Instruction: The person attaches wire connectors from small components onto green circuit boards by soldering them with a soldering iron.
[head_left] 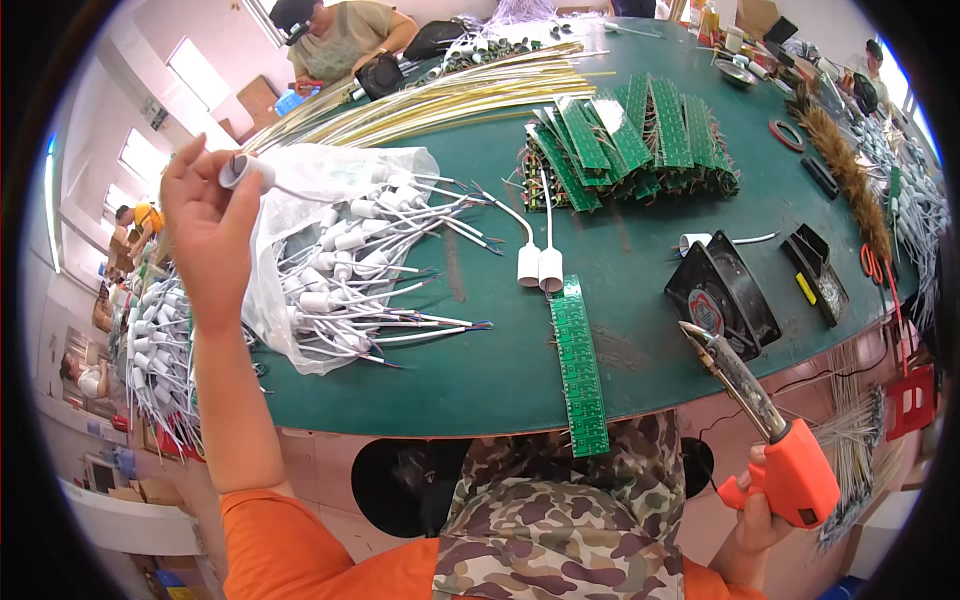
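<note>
Raised at the left, my left hand [208,225] grips a white cylindrical cable cap [247,176] between thumb and fingers, its cable trailing right. At the lower right my right hand [758,520] is closed round the orange handle of a soldering gun [795,470]; the tip points up and left, near a black fan [722,293]. Between the hands, a green circuit board strip [580,370] lies at the table's front edge. Two white capped cables [540,267] touch its far end. Beside my left forearm, a clear plastic bag [275,290] spills many similar capped cables [345,265].
Stacked circuit boards [630,145] sit on the green table [480,385], with long yellow-white strips [430,100] behind. A black tray [815,275] and orange scissors [871,264] lie at the right. One person [345,40] works across the table; other people are farther off.
</note>
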